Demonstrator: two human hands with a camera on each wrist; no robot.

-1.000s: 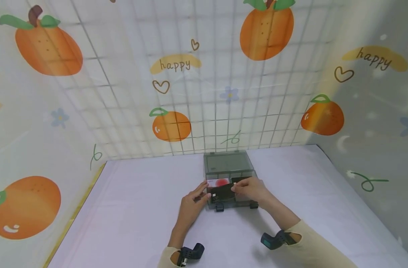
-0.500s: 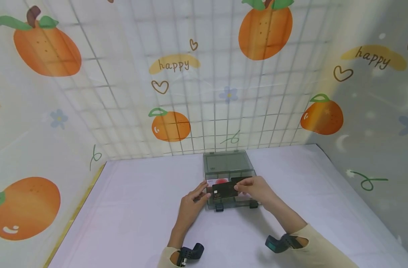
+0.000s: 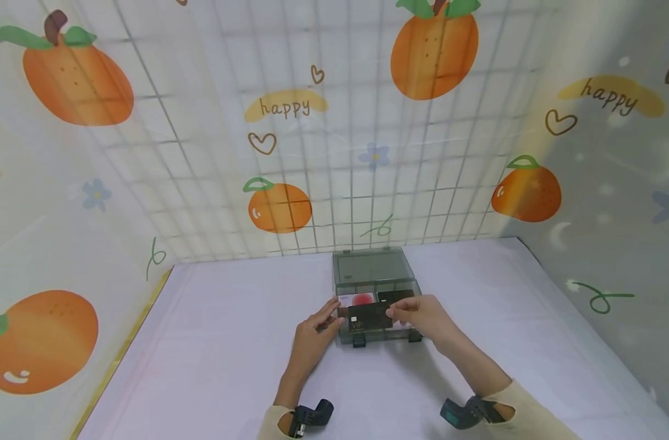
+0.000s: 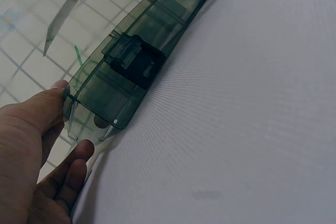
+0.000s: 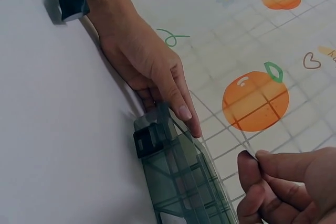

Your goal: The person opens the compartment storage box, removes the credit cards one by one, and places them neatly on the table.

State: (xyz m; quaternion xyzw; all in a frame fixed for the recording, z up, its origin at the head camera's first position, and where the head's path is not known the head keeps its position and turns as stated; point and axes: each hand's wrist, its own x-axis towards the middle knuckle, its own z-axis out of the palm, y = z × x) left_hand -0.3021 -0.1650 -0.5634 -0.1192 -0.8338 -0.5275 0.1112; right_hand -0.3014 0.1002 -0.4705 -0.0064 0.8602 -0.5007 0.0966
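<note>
A grey-green see-through box (image 3: pixel 374 337) lies on the table with its lid (image 3: pixel 375 269) folded back. My right hand (image 3: pixel 424 316) pinches the right end of a black VIP card (image 3: pixel 367 320) between thumb and fingers. That card is tilted above the front compartments, clear of the box in the left wrist view. At the box's left end, my left hand (image 3: pixel 313 330) holds the wall, thumb at the rim and the other fingers against the outside. Inside the box's back row are a white card with a red circle (image 3: pixel 361 299) and another black card (image 3: pixel 396 296).
A pinkish-white card (image 3: pixel 402 326) shows partly in the front right compartment. Two dark latches, such as the left one (image 3: pixel 358 340), hang at the box's front. A wire grid behind an orange-printed cloth (image 3: pixel 334 153) backs the white table (image 3: pixel 230 342).
The black VIP card has been lifted out of the front left compartment and shifted a little right and toward the person. The left hand has stayed at the box.
</note>
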